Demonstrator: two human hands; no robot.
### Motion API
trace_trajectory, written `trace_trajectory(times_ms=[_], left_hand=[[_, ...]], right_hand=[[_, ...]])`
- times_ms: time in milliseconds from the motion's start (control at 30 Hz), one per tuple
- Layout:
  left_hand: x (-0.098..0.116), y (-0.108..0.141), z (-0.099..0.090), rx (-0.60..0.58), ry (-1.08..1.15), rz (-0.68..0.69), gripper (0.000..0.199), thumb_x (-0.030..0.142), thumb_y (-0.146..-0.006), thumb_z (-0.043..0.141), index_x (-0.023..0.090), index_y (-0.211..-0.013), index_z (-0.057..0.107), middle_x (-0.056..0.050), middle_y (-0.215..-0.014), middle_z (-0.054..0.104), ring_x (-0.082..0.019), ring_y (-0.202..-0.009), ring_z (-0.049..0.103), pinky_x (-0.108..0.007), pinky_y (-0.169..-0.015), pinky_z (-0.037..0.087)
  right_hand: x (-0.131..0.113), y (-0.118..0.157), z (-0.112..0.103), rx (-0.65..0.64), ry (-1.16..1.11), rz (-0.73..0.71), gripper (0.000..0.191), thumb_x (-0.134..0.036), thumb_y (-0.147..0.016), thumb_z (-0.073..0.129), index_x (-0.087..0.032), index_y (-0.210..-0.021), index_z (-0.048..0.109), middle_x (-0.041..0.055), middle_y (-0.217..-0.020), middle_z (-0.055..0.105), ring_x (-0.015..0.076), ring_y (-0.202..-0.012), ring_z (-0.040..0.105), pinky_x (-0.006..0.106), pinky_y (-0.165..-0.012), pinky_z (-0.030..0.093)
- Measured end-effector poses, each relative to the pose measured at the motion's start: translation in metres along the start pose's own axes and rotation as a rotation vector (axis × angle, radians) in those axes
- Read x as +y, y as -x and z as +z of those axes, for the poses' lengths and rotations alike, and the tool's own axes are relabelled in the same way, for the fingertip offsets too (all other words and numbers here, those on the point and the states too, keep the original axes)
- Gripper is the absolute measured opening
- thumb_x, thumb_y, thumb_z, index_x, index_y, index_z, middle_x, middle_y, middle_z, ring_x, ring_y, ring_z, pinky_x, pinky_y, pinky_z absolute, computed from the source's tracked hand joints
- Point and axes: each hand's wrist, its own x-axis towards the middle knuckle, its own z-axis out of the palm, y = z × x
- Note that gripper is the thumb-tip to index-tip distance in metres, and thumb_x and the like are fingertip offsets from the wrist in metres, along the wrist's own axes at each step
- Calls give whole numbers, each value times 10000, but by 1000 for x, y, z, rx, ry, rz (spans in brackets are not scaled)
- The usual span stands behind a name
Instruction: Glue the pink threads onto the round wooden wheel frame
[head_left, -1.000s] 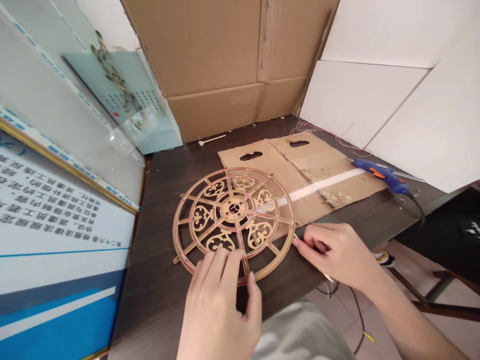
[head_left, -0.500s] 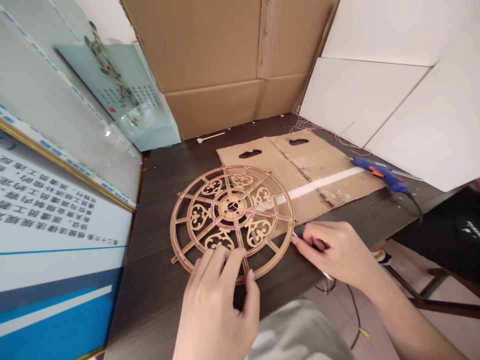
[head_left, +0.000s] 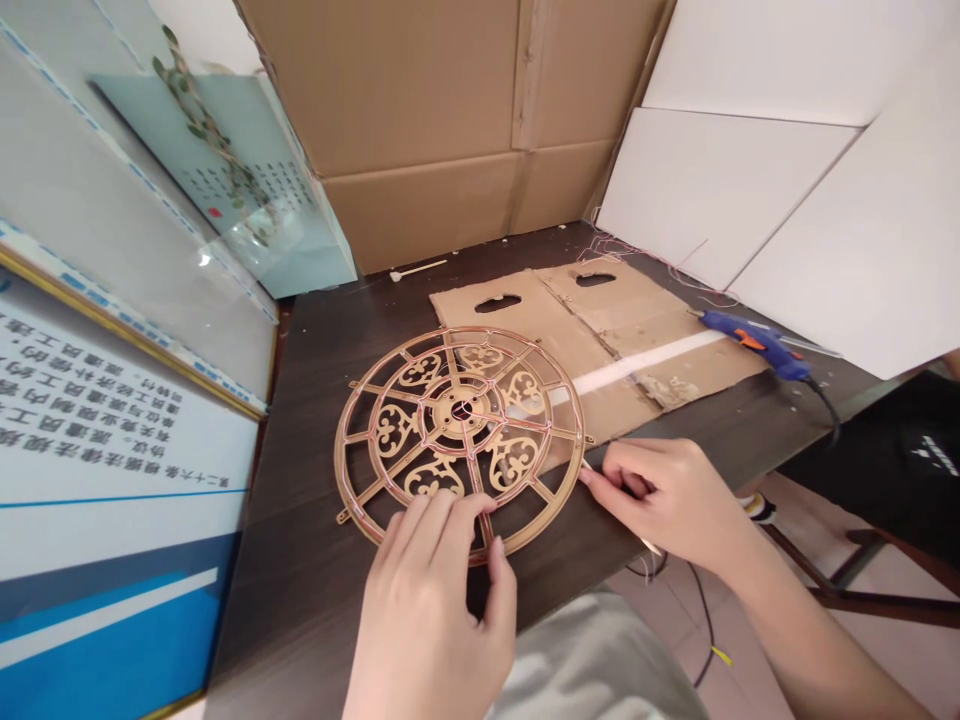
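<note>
A round, gold-coloured openwork frame (head_left: 459, 410) lies on the dark table, with scroll ornaments between its spokes and thin reddish wire along its rings. My left hand (head_left: 439, 590) is at the frame's near edge, its fingers curled over the rim and the thumb on the near side, gripping it. At the frame's right edge, my right hand (head_left: 671, 500) pinches a thin pale stick (head_left: 649, 546). One end of the stick shows by the rim and the other comes out below the palm.
Behind the frame lies a flat cardboard sheet (head_left: 622, 340) with a blue glue gun (head_left: 757, 342) at its right end. A cotton-tipped stick (head_left: 420, 269) lies at the back. Cardboard (head_left: 427, 90) and white panels (head_left: 720, 190) stand behind; printed boards are left.
The whole view has shifted slightly, so the frame and table appear a little further left. Both hands keep nearly the same place and hold at the frame.
</note>
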Motion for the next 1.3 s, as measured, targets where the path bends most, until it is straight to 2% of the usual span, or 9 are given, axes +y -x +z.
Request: trace_trajectory(times_ms=[167, 300, 433, 533, 633, 767, 967, 1100, 1300], left_hand=[[0, 0, 0, 3, -10, -19, 125, 135, -927, 538, 223, -1015, 551, -31, -895, 612, -215, -831, 593, -363, -726, 488], [0, 1, -1, 35, -47, -16, 101, 148, -937, 543, 225, -1002, 549, -26, -861, 591, -216, -796, 557, -362, -712, 466], [2, 5, 0, 78, -94, -32, 109, 136, -930, 524, 227, -986, 545, -34, -858, 594, -227, -791, 546, -369, -714, 450], [2, 9, 1, 104, -114, -32, 148, 117, -918, 516, 213, -1021, 563, -38, -877, 615, -223, -792, 554, -372, -745, 445], [1, 12, 2, 120, -137, -30, 161, 111, -911, 520, 206, -1028, 576, -39, -878, 627, -225, -795, 560, -377, -759, 428], [-1, 14, 3, 136, -123, -38, 153, 111, -913, 513, 207, -1018, 570, -33, -864, 627, -218, -771, 556, -369, -738, 419], [-4, 15, 5, 134, -90, -33, 158, 105, -896, 517, 214, -1001, 562, -24, -855, 626, -216, -769, 566, -360, -717, 425], [-5, 15, 6, 138, -80, -51, 152, 96, -894, 509, 213, -979, 557, -20, -835, 604, -216, -752, 553, -362, -699, 407], [-2, 17, 5, 108, -68, -60, 125, 109, -909, 509, 208, -969, 557, -23, -839, 585, -220, -761, 537, -366, -706, 391]], right_hand=[[2, -3, -4, -62, -41, 61, 446, -357, -991, 662, -197, -637, 442, -60, -534, 437, 83, -472, 364, 250, -496, 287], [5, -6, -19, -233, -50, 164, 423, -410, -976, 686, -210, -642, 519, -53, -507, 487, 101, -447, 417, 246, -439, 280], [13, 2, -39, -408, -19, 187, 485, -350, -996, 612, -210, -570, 427, -53, -431, 442, 94, -381, 347, 265, -388, 209], [18, 9, -55, -605, -202, 111, 283, -214, -935, 650, -217, -663, 574, -58, -486, 532, 93, -421, 447, 221, -429, 347], [13, 8, -61, -513, -496, 24, 165, -185, -971, 640, -232, -813, 655, -51, -553, 646, 94, -437, 560, 210, -514, 481], [-11, -9, -45, -322, -876, 8, 138, -250, -1055, 594, -231, -954, 687, 18, -740, 779, 122, -519, 683, 195, -490, 542], [-40, -32, -6, -248, -626, -20, 211, -184, -1049, 564, -223, -1174, 730, 30, -857, 793, 131, -682, 734, 213, -640, 615], [-43, -33, 3, -154, -381, -168, 179, -103, -984, 620, -218, -1048, 742, 22, -903, 777, 132, -728, 711, 233, -685, 575], [-47, -33, 12, -104, -305, -294, 115, -113, -981, 683, -186, -1052, 739, 34, -910, 751, 136, -739, 686, 247, -676, 555]])
